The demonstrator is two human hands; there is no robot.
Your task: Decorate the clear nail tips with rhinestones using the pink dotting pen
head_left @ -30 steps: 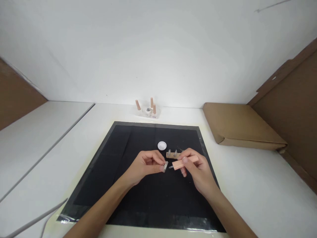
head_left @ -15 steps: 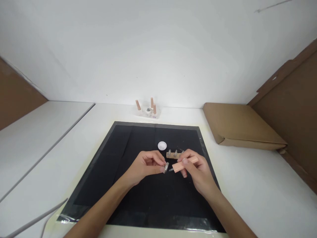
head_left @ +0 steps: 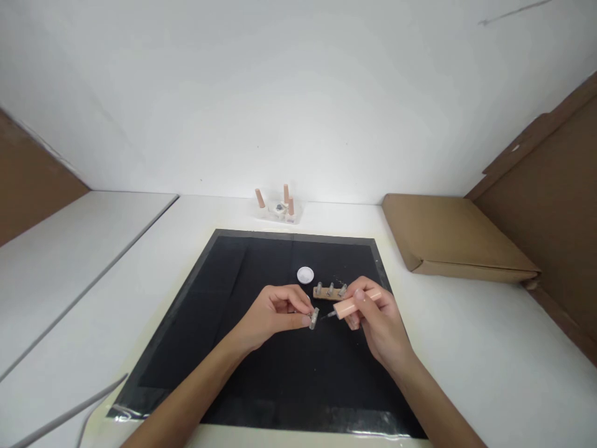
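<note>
Over the black mat (head_left: 289,386), my left hand (head_left: 282,311) pinches a small false nail tip (head_left: 314,318), clear and silvery, turned toward the right. My right hand (head_left: 373,314) holds a nail polish brush (head_left: 354,303) by its peach cap, fingers closed round it. The dark bristle end points left, a short gap away from the nail tip. Behind the hands lies a tan strip (head_left: 326,294) bearing several similar clear nail tips, its right end partly covered by my right hand. A small white dish (head_left: 305,275) with pale contents sits just left of the strip.
At the back of the white table (head_left: 205,211) stands a clear holder (head_left: 270,218) with peach-capped bottles (head_left: 286,193). A brown cardboard box (head_left: 448,230) lies at the right. Cardboard panels (head_left: 559,205) rise at both sides, and a white wall (head_left: 298,112) closes off the back.
My right hand has drawn the brush to the right, away from the nail tip, so more of the brush stem shows. My left hand has barely moved.
</note>
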